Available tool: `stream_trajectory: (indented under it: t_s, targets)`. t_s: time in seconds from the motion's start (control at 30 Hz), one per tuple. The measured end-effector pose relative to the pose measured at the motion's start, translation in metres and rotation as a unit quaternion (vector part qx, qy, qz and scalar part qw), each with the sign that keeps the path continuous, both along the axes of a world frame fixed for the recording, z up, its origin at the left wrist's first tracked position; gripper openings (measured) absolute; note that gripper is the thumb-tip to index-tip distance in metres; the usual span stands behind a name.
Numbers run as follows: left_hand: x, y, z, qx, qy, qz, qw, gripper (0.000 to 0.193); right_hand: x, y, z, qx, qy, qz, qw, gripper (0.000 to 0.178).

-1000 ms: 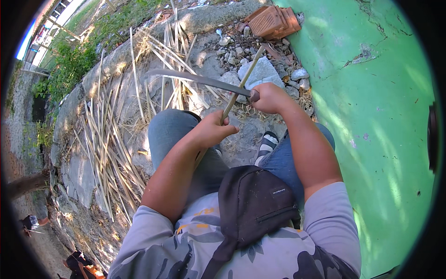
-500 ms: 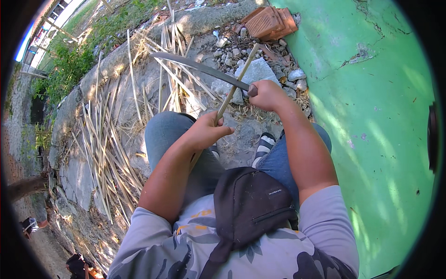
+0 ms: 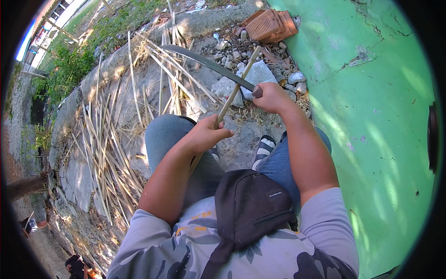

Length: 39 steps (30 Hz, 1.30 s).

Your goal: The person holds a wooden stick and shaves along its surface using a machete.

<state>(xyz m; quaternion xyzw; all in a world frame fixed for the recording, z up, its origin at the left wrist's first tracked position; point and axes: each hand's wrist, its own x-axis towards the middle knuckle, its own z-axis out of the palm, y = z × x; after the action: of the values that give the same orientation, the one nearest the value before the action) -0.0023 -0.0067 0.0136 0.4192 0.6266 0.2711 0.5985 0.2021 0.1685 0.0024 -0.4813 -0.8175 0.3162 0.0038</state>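
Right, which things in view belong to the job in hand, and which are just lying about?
Job in hand:
pale strip in the left hand
curved knife in the right hand
probably the similar loose strips

Lying about, seemingly:
orange-brown ridged tiles
broken stones

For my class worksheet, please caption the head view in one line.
Left hand grips a pale stick; right hand holds a long curved knife crosswise to it.

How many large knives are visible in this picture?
1. The curved knife is in the right hand, its blade crossing the strip held by the left hand. Others could be hidden.
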Motion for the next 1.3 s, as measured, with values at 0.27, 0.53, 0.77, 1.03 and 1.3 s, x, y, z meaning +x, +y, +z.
stream_trajectory:
  t_s: [0.27,0.53,0.77,1.03,1.3]
  targets:
    - [0.002,0.002,0.002,-0.016,-0.026,0.032,0.999,0.035,-0.001,-0.01,0.033,0.105,-0.04,-0.003,0.994,0.025]
    - [-0.003,0.004,0.006,-0.049,-0.071,0.049,0.995,0.033,0.005,-0.013,0.046,0.199,-0.1,0.002,0.975,0.028]
    - [-0.001,0.005,0.007,-0.045,-0.085,0.086,0.992,0.029,0.006,-0.025,0.048,0.228,-0.069,0.015,0.971,0.023]
    - [0.004,0.001,0.02,-0.02,-0.122,0.079,0.989,0.029,0.022,-0.005,0.027,0.202,-0.024,0.003,0.979,0.019]
    - [0.001,-0.002,0.019,-0.039,-0.165,0.101,0.98,0.028,0.016,-0.016,0.038,0.209,-0.018,-0.008,0.978,0.017]
